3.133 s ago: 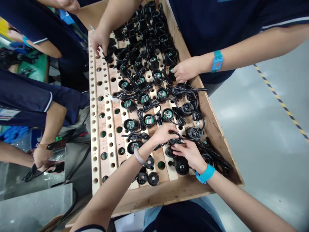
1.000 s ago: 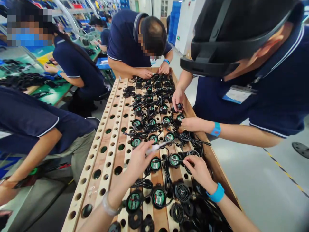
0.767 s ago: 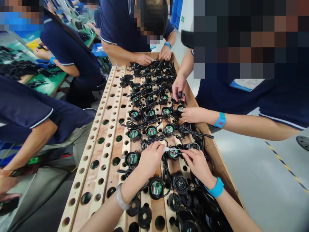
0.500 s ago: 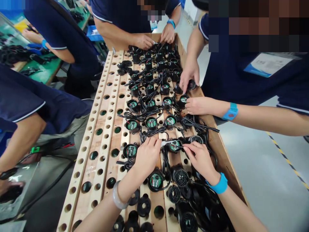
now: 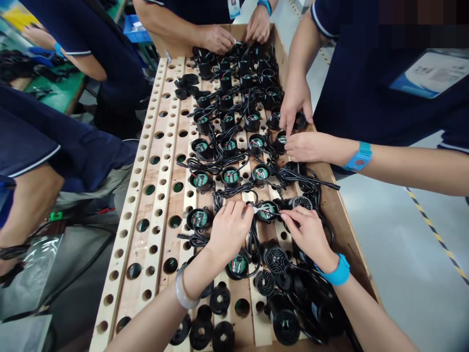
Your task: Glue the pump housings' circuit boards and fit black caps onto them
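My left hand (image 5: 231, 230) is closed in a pinch on a slim white-tipped piece (image 5: 256, 210), its kind unclear. The white tip reaches over the green circuit board in an open round black housing (image 5: 267, 211). From the other side, my right hand (image 5: 308, 232) pinches a thin dark rod or wire (image 5: 279, 213) whose end meets the same housing's rim. A second housing with a green board (image 5: 200, 219) stands left of my left hand, and another open housing (image 5: 237, 264) sits just below it, partly covered by my wrist.
The housings stand on a wooden rack (image 5: 161, 195) drilled with holes, among coiled black cables (image 5: 220, 166). Black round covers (image 5: 275, 258) and loose parts lie nearer me. A co-worker's hands (image 5: 308, 146) work at the right edge; another person's hands (image 5: 220, 39) are at the far end.
The view has shifted slightly, and the far end of the rack sits higher in the frame. The white tip in my left hand now lies further over the board; both hands keep their pinch.
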{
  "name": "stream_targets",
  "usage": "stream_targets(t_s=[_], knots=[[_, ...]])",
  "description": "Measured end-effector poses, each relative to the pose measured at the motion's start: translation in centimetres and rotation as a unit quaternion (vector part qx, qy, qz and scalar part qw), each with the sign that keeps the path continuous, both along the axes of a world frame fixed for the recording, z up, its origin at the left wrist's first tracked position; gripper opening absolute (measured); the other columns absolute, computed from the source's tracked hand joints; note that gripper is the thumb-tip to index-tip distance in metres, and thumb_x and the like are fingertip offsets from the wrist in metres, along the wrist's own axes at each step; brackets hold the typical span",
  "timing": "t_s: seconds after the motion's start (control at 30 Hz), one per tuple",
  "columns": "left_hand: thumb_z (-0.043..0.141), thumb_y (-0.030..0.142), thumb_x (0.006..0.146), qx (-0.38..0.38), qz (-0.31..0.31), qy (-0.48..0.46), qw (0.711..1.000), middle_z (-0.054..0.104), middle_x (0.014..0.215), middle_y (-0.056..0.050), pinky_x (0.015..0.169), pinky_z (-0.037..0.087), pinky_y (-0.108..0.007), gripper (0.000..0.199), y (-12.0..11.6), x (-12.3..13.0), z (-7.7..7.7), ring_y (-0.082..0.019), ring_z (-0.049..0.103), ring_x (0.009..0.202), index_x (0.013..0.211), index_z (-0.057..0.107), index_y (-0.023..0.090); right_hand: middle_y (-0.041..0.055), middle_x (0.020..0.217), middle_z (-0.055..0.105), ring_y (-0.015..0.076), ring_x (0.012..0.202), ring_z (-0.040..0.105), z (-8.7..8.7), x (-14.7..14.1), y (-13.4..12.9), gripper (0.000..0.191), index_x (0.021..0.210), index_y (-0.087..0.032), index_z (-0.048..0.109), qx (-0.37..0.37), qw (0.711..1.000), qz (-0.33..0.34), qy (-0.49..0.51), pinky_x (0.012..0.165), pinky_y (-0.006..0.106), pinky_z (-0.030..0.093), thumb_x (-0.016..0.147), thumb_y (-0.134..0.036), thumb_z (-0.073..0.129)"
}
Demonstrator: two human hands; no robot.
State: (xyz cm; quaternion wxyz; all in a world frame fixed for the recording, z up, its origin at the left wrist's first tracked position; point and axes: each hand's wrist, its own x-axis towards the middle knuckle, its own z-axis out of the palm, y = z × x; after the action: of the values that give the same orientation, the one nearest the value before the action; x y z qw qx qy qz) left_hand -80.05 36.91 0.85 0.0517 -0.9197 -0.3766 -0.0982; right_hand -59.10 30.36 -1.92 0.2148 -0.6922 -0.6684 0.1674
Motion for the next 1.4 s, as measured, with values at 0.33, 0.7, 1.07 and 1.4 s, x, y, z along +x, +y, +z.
stream_targets(t_s=[0.33,0.7,1.07,1.4], knots=[[0.044,0.01,0.09,-0.006,-0.017,0.004,1.0,0.062,0.092,-0.011,0.068,0.049,-0.034,0.021,0.1,0.8,0.4,-0.022,0.057,0.083,0.102,0.062,0.012,0.0026,0.075,0.063,0.0162,0.073,0.057,0.0,0.1,0.0,0.033,0.094,-0.02,0.073,0.001,1.0,-0.001,0.003,0.069,0.031,0.033,0.095,-0.034,0.043],[0.043,0.008,0.09,0.013,-0.05,0.007,0.999,0.06,0.089,-0.011,0.066,0.048,-0.034,0.023,0.2,1.1,0.6,-0.022,0.055,0.08,0.102,0.063,0.01,0.0029,0.072,0.062,0.0162,0.072,0.057,0.0,0.0,0.0,0.035,0.093,-0.02,0.073,0.002,1.0,-0.003,0.0,0.069,0.031,0.033,0.096,-0.036,0.042],[0.043,0.008,0.09,0.036,-0.082,0.009,0.996,0.058,0.079,-0.009,0.064,0.047,-0.032,0.021,0.3,1.3,1.1,-0.02,0.054,0.076,0.094,0.064,0.008,0.003,0.071,0.062,0.0164,0.072,0.056,-0.1,0.1,0.0,0.033,0.09,-0.019,0.073,0.009,1.0,0.002,0.003,0.068,0.031,0.033,0.095,-0.035,0.044],[0.046,0.008,0.089,0.046,-0.086,0.024,0.995,0.057,0.079,-0.008,0.065,0.047,-0.03,0.02,0.3,1.4,1.5,-0.018,0.052,0.073,0.093,0.066,0.009,0.0029,0.073,0.064,0.0163,0.072,0.057,-0.2,0.2,0.0,0.032,0.091,-0.02,0.073,0.011,1.0,0.006,-0.01,0.068,0.031,0.032,0.095,-0.033,0.045]])
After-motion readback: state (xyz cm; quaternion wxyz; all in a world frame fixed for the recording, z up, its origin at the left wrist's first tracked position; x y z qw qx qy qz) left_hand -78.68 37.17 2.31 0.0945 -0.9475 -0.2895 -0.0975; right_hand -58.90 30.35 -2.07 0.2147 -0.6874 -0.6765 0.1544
